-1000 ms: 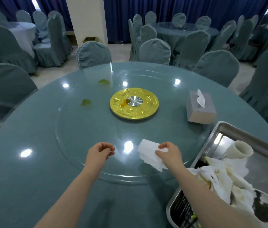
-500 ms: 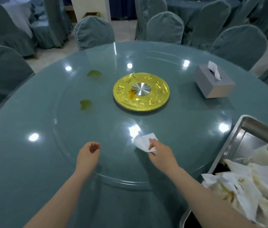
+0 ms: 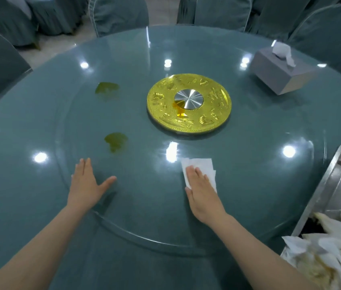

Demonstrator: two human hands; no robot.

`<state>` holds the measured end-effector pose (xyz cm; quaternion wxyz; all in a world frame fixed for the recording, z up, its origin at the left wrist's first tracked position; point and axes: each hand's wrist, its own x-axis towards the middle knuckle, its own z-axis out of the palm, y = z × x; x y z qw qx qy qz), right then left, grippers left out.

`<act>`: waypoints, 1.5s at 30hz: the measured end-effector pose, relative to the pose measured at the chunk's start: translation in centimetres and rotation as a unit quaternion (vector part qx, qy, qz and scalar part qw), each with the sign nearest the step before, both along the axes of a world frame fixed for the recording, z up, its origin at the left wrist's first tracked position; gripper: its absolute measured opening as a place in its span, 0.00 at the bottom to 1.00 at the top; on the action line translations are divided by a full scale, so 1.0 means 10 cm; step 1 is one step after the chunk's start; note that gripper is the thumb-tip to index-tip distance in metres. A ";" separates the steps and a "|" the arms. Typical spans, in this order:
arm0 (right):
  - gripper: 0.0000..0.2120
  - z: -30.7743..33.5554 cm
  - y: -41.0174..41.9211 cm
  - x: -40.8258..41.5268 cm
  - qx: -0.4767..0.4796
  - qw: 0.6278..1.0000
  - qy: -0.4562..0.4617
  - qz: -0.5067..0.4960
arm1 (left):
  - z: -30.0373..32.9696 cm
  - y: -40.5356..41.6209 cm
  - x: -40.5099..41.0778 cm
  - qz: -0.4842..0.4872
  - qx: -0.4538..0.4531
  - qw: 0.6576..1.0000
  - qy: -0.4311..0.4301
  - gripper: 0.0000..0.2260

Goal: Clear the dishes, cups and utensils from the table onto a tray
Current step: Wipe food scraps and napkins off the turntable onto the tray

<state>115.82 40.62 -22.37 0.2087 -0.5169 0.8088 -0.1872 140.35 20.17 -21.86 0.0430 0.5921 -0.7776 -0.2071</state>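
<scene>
The round counter [image 3: 29,126] under its teal cloth filled nearly everything in front of me, ringed by covered chairs [image 3: 121,13] at its far edge. On it sat the glass turntable [image 3: 144,206], with the gold disc [image 3: 189,104] at its middle carrying a small orange smear beside the silver hub. At my right, the steel tray [image 3: 337,185] lay on the counter's edge, partly cut off from view, and crumpled, stained napkins [image 3: 322,260] were heaped in its near end (whatever dishes lay under them I could not make out). The grey tissue box [image 3: 280,74] stood at the far right of the counter, well apart from the tray, a sheet poking from its top.

My left hand [image 3: 86,187] lay flat on the glass near its rim, fingers straight and together, thumb spread wide, holding nothing. My right hand [image 3: 202,191] pressed palm-down with straight fingers on a white paper napkin [image 3: 202,166], which lay flat on the glass and showed past my fingertips. Two green spills [image 3: 115,141] marked the glass, one just beyond my left hand, the other farther off.
</scene>
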 end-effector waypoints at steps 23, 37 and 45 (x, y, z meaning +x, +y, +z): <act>0.26 0.01 -0.84 0.43 0.039 0.997 0.049 0.052 | -0.17 -0.05 0.07 -0.092 0.032 0.989 -0.110 0.60; 0.23 0.01 -0.66 0.78 -0.015 0.948 0.061 0.311 | 0.01 0.28 0.13 -0.149 0.144 0.977 -0.050 0.62; 0.24 0.07 0.36 0.16 0.038 0.970 0.054 0.236 | 0.10 0.42 0.09 -0.148 0.154 0.976 -0.038 0.61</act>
